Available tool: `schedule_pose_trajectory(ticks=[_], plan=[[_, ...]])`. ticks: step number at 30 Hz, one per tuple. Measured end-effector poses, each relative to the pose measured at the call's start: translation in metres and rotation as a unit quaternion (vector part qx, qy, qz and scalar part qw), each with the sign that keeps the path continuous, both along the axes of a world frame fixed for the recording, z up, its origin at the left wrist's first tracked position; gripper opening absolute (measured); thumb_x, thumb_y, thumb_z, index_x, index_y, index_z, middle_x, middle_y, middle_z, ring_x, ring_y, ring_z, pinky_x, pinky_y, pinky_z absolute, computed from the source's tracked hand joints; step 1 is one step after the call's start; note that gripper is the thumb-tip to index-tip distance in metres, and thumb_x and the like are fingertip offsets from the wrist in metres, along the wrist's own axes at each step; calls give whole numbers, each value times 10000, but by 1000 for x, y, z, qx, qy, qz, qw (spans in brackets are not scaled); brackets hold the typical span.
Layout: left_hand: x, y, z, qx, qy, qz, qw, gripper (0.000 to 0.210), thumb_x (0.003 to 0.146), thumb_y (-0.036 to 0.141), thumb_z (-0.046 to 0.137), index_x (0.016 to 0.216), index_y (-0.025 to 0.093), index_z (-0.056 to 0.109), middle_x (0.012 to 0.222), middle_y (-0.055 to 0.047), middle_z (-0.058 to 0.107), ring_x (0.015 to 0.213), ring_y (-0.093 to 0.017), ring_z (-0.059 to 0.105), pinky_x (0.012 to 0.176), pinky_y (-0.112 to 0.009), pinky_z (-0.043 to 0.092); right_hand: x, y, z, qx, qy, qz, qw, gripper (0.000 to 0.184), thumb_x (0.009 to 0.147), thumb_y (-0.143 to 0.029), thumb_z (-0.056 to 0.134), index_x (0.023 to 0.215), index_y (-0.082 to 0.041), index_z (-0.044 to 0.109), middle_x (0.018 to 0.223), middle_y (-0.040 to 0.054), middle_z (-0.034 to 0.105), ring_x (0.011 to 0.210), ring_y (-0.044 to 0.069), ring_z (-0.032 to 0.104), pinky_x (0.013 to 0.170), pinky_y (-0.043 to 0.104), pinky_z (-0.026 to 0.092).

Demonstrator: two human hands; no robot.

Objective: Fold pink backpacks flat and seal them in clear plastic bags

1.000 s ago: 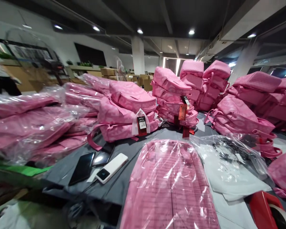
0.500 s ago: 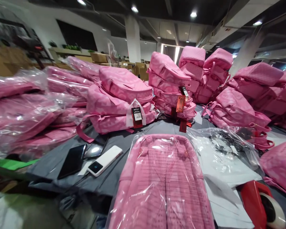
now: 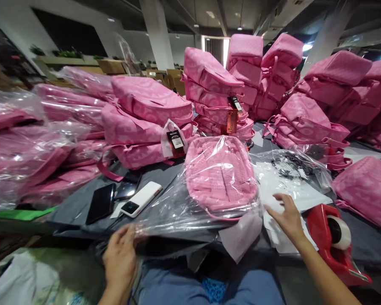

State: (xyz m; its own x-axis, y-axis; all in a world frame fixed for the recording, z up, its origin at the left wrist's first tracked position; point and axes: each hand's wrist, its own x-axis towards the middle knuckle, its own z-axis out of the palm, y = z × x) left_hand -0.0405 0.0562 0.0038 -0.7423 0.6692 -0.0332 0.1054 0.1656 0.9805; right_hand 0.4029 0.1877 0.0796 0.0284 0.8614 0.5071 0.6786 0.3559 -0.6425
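A pink backpack (image 3: 222,173) lies inside a clear plastic bag (image 3: 174,207) on the table in front of me, the bag's loose end spreading toward the front edge. My left hand (image 3: 120,254) pinches the near left corner of the bag and stretches it out. Just right of the backpack is my right hand (image 3: 285,216), fingers apart and holding nothing; contact with the bag's right edge cannot be told. A pale sheet (image 3: 241,237) hangs over the table's front edge below the backpack. White papers (image 3: 273,226) lie under my right hand.
A red tape dispenser (image 3: 327,241) stands at the right. To the left lie a white power bank (image 3: 141,199) and a black phone (image 3: 100,203). Stacks of pink backpacks (image 3: 146,123) line the back, with bagged ones (image 3: 34,156) at far left. A bag of small black parts (image 3: 295,165) lies behind the papers.
Both hands have come into view. The bagged backpack sits farther away on the table, with the bag's loose end now showing and pulled left. The view has tilted down.
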Motion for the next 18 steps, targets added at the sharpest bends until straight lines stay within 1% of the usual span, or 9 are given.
schedule_pose_trajectory(ticks=[1, 3, 5, 6, 9, 10, 12, 15, 18], plan=[[2, -14, -9, -29, -86, -54, 994, 745, 852, 828, 411, 1081, 171, 676, 839, -96, 775, 804, -305, 745, 780, -458, 620, 12, -15, -8, -38, -2, -35, 999, 452, 811, -678, 636, 761, -230, 594, 726, 42, 647, 665, 212, 607, 616, 322, 507], [26, -36, -22, -82, -212, -184, 956, 904, 752, 954, 363, 961, 159, 740, 834, -148, 788, 777, -350, 754, 719, -495, 628, 22, -53, -22, -97, -6, -73, 993, 560, 849, -743, 563, 602, -249, 473, 516, -25, 495, 484, 153, 485, 493, 279, 421], [66, -41, -23, -91, -189, -282, 936, 847, 754, 920, 445, 992, 181, 785, 1021, -155, 798, 976, -372, 747, 874, -520, 611, 13, -92, -27, -94, -21, -61, 993, 578, 936, -686, 497, 566, -248, 425, 477, -44, 418, 445, 127, 433, 472, 257, 387], [88, -36, -20, -72, -136, -310, 938, 738, 796, 840, 510, 1058, 209, 790, 1147, -129, 779, 1117, -358, 708, 1000, -510, 563, 2, -106, -26, -73, -32, -34, 996, 536, 966, -640, 489, 609, -240, 491, 510, -38, 450, 458, 125, 450, 481, 249, 397], [146, -1, -7, -8, 9, -384, 923, 515, 888, 603, 571, 1232, 260, 742, 1367, -76, 685, 1330, -303, 577, 1192, -463, 398, -41, -120, -18, -34, -109, 82, 990, 411, 1023, -536, 455, 1076, -214, 705, 653, -4, 609, 505, 137, 543, 514, 242, 436], [161, 12, -4, 1, 32, -409, 912, 497, 882, 562, 589, 1244, 255, 735, 1366, -86, 683, 1321, -303, 579, 1189, -456, 397, -53, -116, -16, -34, -149, 104, 983, 447, 1036, -526, 430, 1237, -214, 679, 679, 9, 645, 513, 149, 570, 509, 246, 434], [185, 33, -2, 3, 55, -453, 890, 479, 857, 498, 631, 1256, 248, 723, 1313, -107, 706, 1251, -306, 617, 1136, -441, 443, -64, -106, -17, -46, -223, 102, 968, 505, 1050, -527, 387, 1375, -223, 627, 721, 40, 693, 541, 176, 617, 496, 257, 420], [205, 47, -7, -25, 87, -479, 873, 413, 842, 443, 651, 1197, 248, 736, 1095, -105, 763, 1052, -297, 674, 998, -420, 509, -51, -104, -23, -89, -244, 104, 960, 487, 1037, -565, 412, 1277, -260, 705, 776, 52, 707, 612, 197, 655, 516, 258, 425], [216, 44, -7, -33, 86, -502, 860, 375, 857, 411, 623, 1157, 224, 748, 893, -82, 751, 849, -261, 667, 833, -372, 524, -21, -123, -21, -163, -155, 193, 955, 509, 1018, -588, 465, 827, -243, 786, 715, 14, 631, 613, 156, 623, 555, 237, 450]])
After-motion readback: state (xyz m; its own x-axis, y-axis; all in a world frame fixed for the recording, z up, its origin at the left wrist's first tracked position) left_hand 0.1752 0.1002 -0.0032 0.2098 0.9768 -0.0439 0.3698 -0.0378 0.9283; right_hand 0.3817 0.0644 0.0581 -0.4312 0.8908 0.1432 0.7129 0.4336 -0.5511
